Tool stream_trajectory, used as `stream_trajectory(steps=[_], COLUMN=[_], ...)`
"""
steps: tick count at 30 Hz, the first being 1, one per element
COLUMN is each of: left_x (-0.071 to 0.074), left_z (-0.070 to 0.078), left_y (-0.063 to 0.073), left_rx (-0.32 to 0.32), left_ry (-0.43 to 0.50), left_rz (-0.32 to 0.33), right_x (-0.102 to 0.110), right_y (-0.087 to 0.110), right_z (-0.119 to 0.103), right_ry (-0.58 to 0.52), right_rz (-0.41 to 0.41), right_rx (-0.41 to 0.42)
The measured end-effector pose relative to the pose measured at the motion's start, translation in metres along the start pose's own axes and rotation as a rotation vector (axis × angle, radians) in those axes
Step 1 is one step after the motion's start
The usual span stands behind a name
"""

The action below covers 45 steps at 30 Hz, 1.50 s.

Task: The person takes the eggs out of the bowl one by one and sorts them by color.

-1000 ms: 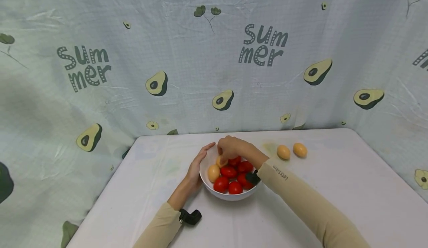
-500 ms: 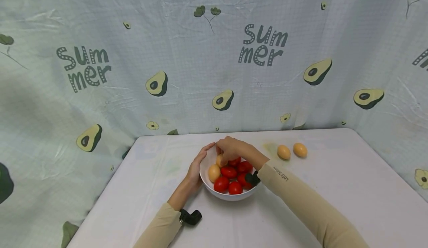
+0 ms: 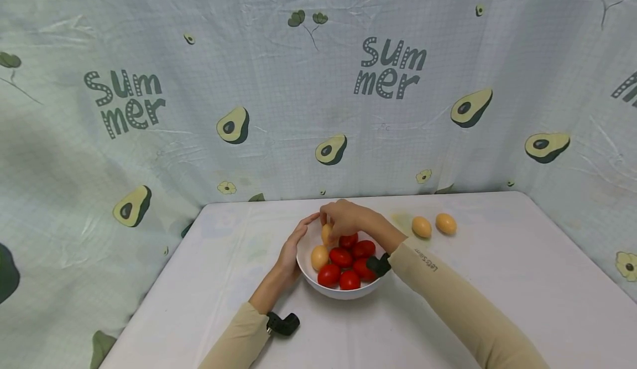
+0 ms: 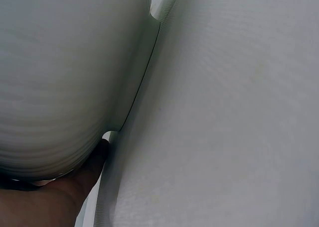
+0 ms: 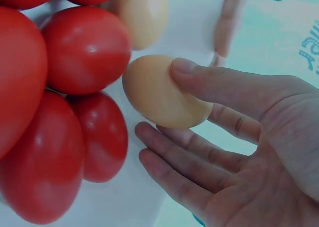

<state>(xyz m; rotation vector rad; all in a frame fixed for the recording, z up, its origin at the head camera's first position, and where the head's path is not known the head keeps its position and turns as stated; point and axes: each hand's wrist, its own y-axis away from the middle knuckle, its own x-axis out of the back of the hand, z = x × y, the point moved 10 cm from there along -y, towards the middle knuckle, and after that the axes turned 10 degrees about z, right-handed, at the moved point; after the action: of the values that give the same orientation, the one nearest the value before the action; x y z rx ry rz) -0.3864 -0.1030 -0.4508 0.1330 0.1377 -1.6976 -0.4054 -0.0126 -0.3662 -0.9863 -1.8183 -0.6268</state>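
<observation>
My right hand (image 3: 343, 217) reaches over the far left side of a white bowl (image 3: 343, 296). Its thumb and fingers pinch a yellow egg (image 5: 159, 92), seen close up in the right wrist view and partly hidden behind the hand in the head view. My left hand (image 3: 291, 250) rests against the bowl's left outer wall, fingers extended along it. In the left wrist view that hand (image 4: 55, 202) touches the bowl's side (image 4: 60, 87). Inside the bowl lie several glossy red eggs (image 3: 340, 257) and another yellow egg (image 3: 319, 258) near the left wall.
Two yellow eggs, a left one (image 3: 421, 227) and a right one (image 3: 445, 223), lie on the white-covered table (image 3: 473, 302) to the right of the bowl. A printed cloth (image 3: 278, 81) hangs behind the table and at its sides.
My right hand has risen slightly, and the yellow egg in its fingers has shifted a little up and left. My left hand stays on the bowl.
</observation>
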Motion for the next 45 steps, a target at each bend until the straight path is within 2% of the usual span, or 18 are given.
stream_trajectory(steps=[6, 29, 40, 45], left_x=[0.0, 0.001, 0.004, 0.003], left_z=[-0.001, 0.0, -0.002, -0.001], left_y=[0.0, -0.001, 0.001, 0.002], left_rx=[0.004, -0.007, 0.009, -0.01], left_ry=[-0.028, -0.038, -0.063, -0.063], left_rz=[0.007, 0.001, 0.038, 0.029], right_x=[0.01, 0.055, 0.067, 0.075], right_y=[0.007, 0.045, 0.07, 0.082], right_z=[-0.003, 0.003, 0.021, 0.035], right_ry=[-0.037, -0.121, -0.221, -0.254], right_rz=[0.022, 0.172, 0.254, 0.306], right_rx=[0.029, 0.124, 0.127, 0.096])
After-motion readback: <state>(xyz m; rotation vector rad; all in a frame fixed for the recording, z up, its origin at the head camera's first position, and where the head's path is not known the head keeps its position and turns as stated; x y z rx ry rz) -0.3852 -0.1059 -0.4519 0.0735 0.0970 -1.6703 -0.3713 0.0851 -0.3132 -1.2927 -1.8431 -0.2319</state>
